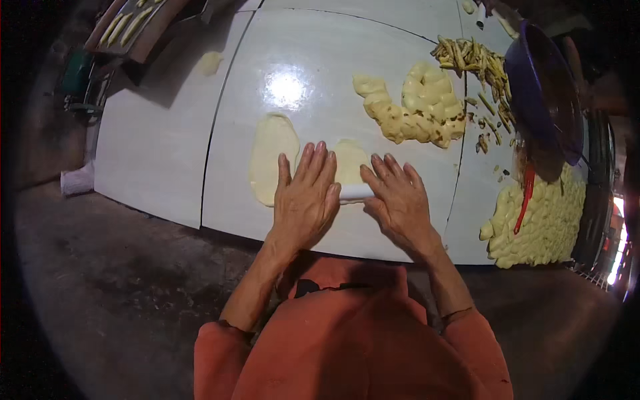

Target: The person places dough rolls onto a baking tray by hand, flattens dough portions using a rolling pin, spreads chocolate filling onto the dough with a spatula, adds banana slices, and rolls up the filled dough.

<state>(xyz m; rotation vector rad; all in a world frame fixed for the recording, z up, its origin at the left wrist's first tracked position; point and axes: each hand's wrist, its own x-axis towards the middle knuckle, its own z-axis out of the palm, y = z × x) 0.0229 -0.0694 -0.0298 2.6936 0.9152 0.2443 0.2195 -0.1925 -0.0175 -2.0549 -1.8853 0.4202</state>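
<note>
Presently mid-frame: left hand and right hand flat, palms pressing white roller over dough piece; flattened oval done, dough heap upper right untouched.

Bare white slab leftward — dough heap and blue bowl crowding the right.

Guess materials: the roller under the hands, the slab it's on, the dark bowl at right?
Roller: white, smooth, probably plastic pipe; mostly hidden by both hands. Slab: glossy white tile, going by the lamp glare and dark joint lines. Bowl: dark blue, slightly shiny, likely plastic, though enamelled metal is possible.
</note>
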